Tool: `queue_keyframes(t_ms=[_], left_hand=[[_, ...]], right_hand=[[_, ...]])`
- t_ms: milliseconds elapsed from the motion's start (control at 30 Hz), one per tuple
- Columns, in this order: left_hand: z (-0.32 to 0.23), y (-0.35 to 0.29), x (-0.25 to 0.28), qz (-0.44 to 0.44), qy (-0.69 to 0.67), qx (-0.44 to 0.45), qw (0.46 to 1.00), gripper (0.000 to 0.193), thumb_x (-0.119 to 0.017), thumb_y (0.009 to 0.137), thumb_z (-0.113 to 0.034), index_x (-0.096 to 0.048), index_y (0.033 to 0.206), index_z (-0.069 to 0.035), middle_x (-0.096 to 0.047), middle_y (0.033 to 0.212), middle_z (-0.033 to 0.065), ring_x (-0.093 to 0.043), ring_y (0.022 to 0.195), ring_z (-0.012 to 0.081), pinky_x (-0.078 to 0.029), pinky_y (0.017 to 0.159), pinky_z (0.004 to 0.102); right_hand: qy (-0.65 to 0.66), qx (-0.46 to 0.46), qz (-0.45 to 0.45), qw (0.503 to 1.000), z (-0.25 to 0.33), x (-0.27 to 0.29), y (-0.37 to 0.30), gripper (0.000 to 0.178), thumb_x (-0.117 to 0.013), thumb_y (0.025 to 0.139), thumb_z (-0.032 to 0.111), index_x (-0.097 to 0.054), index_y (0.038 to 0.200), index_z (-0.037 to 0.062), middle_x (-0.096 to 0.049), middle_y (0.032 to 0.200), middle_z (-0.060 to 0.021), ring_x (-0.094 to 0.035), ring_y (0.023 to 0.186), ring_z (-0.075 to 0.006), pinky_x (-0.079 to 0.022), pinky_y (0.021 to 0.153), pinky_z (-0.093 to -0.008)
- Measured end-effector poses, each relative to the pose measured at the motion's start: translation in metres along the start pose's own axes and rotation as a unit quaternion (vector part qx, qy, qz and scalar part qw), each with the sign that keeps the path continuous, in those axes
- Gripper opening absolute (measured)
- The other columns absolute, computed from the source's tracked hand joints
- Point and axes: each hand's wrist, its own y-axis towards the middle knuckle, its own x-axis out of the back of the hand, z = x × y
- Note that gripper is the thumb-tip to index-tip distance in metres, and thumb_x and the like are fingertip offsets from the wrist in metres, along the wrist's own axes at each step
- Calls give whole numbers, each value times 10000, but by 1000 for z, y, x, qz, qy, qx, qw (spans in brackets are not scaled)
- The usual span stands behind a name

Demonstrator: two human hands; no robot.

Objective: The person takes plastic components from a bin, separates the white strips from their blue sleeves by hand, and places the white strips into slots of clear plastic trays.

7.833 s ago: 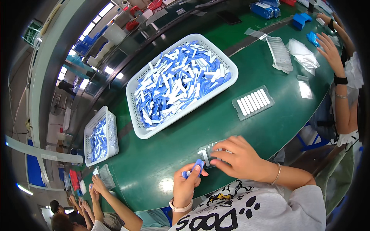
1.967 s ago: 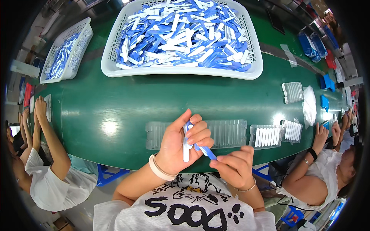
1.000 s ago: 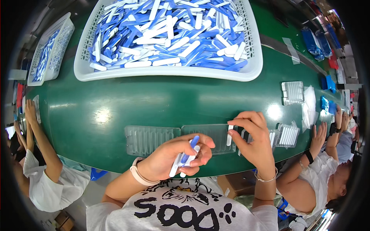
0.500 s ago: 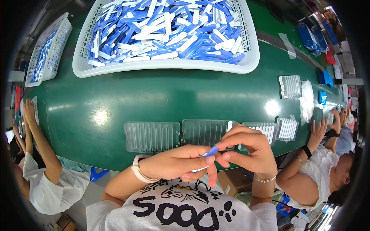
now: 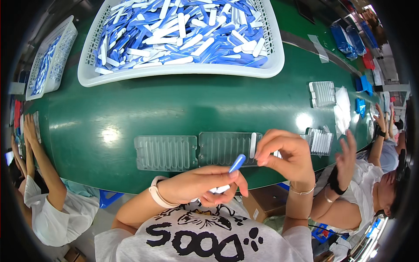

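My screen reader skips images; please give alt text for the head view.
The left hand grips blue-and-white plastic sticks while the right hand pinches near a clear ribbed plastic tray on a green table, below a white basket heaped with sticks.

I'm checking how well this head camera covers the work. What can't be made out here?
- How many sticks the left hand holds: its fingers cover all but a blue tip and a white end.
- Right end of the clear tray: behind the right hand.
- Contents of the small basket at far left: too small, bent by the rim.
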Motion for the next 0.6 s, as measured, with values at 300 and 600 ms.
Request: queue_keyframes(t_ms=[300,600], left_hand=[[-1,3,2,98,-32,-2,995,458,-374,1005,-395,-549,964,26,-401,577,-23,-240,437,43,-208,408,203],[-1,-18,4,-81,-33,-67,994,433,-398,989,-249,-470,1263,79,-567,819,122,-347,529,62,-276,432,196]], right_hand=[[40,15,64,997,-7,-7,14,129,-694,786,-5,-685,913,16,-655,891,-89,-611,772,-154,-457,661,-268],[-328,-47,16,943,-3,4,20,105,-717,697,106,-636,761,90,-555,855,-47,-510,836,-218,-359,779,-337]])
